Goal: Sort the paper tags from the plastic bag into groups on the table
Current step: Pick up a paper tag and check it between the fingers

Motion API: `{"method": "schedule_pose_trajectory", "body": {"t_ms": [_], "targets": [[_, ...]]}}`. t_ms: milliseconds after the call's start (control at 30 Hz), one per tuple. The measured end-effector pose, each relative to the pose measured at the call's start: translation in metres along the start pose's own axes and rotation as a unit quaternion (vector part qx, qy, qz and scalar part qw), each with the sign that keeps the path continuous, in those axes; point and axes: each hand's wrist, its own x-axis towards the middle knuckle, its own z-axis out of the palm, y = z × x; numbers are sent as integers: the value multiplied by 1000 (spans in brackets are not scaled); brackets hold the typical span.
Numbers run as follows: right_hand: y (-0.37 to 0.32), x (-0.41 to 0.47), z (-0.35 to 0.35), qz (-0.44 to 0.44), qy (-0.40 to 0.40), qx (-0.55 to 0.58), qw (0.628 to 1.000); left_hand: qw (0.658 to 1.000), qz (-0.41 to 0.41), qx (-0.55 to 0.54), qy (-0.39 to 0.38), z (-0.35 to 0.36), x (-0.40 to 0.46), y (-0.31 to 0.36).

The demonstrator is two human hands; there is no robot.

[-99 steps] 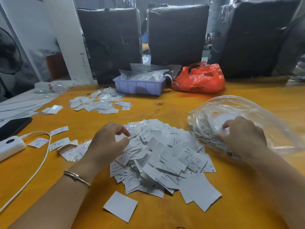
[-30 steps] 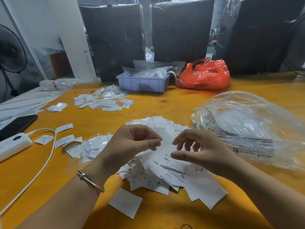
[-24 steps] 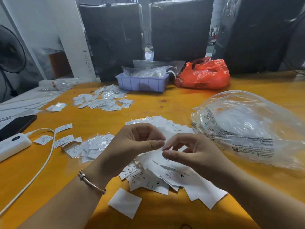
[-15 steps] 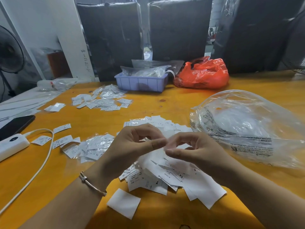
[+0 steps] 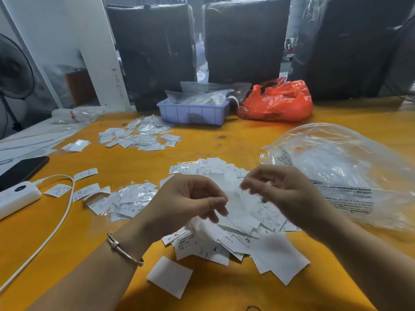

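Note:
A heap of white paper tags (image 5: 235, 241) lies on the orange table (image 5: 226, 142) in front of me. Both my hands hover over it. My left hand (image 5: 186, 203) has thumb pressed to curled fingers, pinching the edge of a white tag (image 5: 234, 197). My right hand (image 5: 285, 194), blurred, pinches the same tag's upper corner. The clear plastic bag (image 5: 336, 164) lies crumpled at the right, beside the heap. Sorted groups lie at the far left (image 5: 139, 138) and the near left (image 5: 128, 197).
A blue tray (image 5: 193, 113) and an orange bag (image 5: 278, 102) stand at the back. A phone (image 5: 22, 169), a white power bank (image 5: 18, 196) and its cable (image 5: 65, 209) lie at the left edge. One blank tag (image 5: 170, 276) lies near me.
My right hand left the plastic bag and met my left hand over the heap. Their fingertips pinched together; now the hands have drawn slightly apart with a tag between them.

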Motion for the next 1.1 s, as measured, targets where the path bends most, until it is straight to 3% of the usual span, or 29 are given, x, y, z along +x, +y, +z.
{"method": "schedule_pose_trajectory", "body": {"t_ms": [67,167,267,433,567,833,1100], "targets": [[8,5,-16,25,44,-98,994,999,-1,-11,32,-2,0,-1],[18,8,-29,94,-15,-238,967,998,-3,-11,62,-6,-1,-2],[22,5,-30,153,-81,-260,950,998,-2,-13,65,-6,-1,-3],[23,4,-22,162,-94,-323,928,998,-13,-22,58,-6,0,-4],[25,4,-17,166,-94,-324,927,998,-23,-22,55,-6,0,-4],[27,4,-13,193,-74,-220,953,998,-27,-16,49,-4,0,-5],[25,3,-14,189,-112,-231,948,997,-28,-32,56,-3,0,-3]]}}
